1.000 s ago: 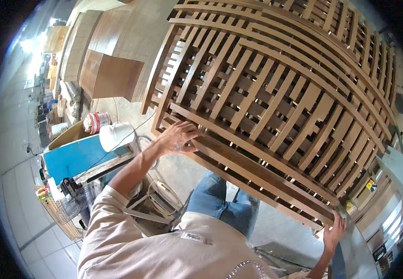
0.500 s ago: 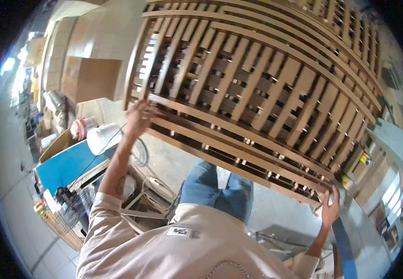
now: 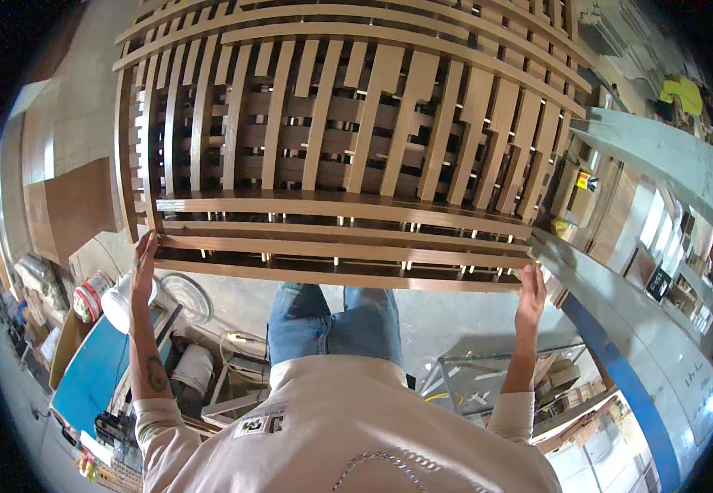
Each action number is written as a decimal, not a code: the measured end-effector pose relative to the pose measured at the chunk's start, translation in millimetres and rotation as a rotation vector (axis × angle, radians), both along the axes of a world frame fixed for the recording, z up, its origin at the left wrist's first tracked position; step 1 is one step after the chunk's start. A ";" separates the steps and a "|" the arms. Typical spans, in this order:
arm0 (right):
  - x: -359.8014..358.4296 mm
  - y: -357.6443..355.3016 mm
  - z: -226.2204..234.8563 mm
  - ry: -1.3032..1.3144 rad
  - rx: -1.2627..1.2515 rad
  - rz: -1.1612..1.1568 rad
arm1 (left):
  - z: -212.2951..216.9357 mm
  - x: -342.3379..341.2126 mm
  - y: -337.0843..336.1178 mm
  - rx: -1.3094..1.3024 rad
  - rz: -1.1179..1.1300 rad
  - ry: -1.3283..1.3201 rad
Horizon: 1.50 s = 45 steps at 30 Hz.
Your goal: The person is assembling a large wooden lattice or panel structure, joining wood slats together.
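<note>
Long brown wooden slats (image 3: 336,247) lie in parallel rows across the near side of a large stack of slats (image 3: 323,123), with small pale spacers showing in the gaps. At their left ends is my left hand (image 3: 144,253), fingers stretched upward and lying against the wood. My right hand (image 3: 530,289) is at the opposite ends, its fingers straight and slightly apart, touching the slat ends. Neither hand visibly wraps around a slat. The inner sides of both hands are partly hidden.
A grey-blue beam (image 3: 627,329) runs along the right side, close to my right hand. At lower left are a white bucket (image 3: 118,304), a blue panel (image 3: 106,370) and a round lid (image 3: 185,297). A metal frame (image 3: 463,370) stands below on the right.
The view has turned, so the slats now run nearly level across it. My left hand has changed from bent over the slat ends to upright against them; my right hand stays at the right ends.
</note>
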State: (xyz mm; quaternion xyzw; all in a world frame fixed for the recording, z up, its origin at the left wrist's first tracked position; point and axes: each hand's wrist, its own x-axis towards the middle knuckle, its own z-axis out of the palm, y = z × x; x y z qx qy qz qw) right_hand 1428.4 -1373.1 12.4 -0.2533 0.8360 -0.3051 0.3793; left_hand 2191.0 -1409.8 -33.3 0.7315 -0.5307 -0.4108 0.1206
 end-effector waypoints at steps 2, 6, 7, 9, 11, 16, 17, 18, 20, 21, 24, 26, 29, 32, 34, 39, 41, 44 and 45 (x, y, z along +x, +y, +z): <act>2.9 1.0 -0.5 0.030 -0.051 0.043 | -0.8 -4.2 -6.4 0.154 0.326 0.045; 5.8 -7.2 0.1 0.023 -0.014 0.015 | -6.9 10.9 3.8 0.073 0.191 0.030; 3.5 -5.8 -1.1 0.031 -0.014 0.012 | -10.1 13.3 5.3 0.074 0.188 0.037; 0.2 -3.6 -4.2 0.017 0.025 0.065 | -6.8 8.8 -2.4 0.216 0.300 0.073; -3.3 -0.5 -8.7 0.053 0.032 0.050 | -2.3 -6.0 -8.6 0.191 0.432 0.164; -2.1 -1.3 -10.3 0.135 0.047 0.037 | 6.2 -14.3 -14.4 0.180 0.366 0.181; 0.0 -2.7 -9.3 0.136 0.049 0.035 | 6.7 -13.1 -12.1 0.182 0.364 0.182; 2.4 -4.0 -8.6 0.121 0.045 0.022 | 6.7 -9.5 -6.3 0.101 0.265 0.075; 4.5 -5.7 -11.3 0.106 0.041 0.011 | 0.0 5.0 2.8 0.020 0.165 -0.032; 3.8 -4.3 -16.2 0.113 0.054 -0.052 | -4.8 14.1 5.1 0.050 0.165 0.024; -8.3 7.3 -28.2 0.140 0.070 -0.100 | -6.4 18.5 8.6 -0.091 -0.125 -0.093; -10.2 7.2 -28.9 0.148 0.072 -0.080 | -5.2 18.1 9.6 -0.261 -0.411 -0.277; -5.2 -3.9 -23.9 0.067 0.105 -0.201 | -3.6 10.4 2.3 -0.225 -0.274 -0.030; -9.1 -3.8 -25.5 0.038 0.111 -0.285 | -7.3 -2.6 -11.8 0.373 0.869 0.374; -1.9 -11.1 -32.6 0.092 0.138 -0.231 | -27.5 49.0 26.9 0.086 0.409 0.296; 1.5 -16.3 -22.2 0.117 0.189 -0.278 | -0.3 -20.7 -11.0 -0.030 0.298 0.143; -2.4 -13.3 -26.5 0.088 0.184 -0.307 | 1.4 -19.4 -10.6 0.197 0.753 0.358; -19.9 0.7 -38.0 0.019 0.087 -0.154 | -0.2 -19.5 -5.9 0.063 0.526 0.358; -17.3 0.0 -38.0 0.041 0.101 -0.190 | 3.4 -27.2 -8.2 0.065 0.550 0.333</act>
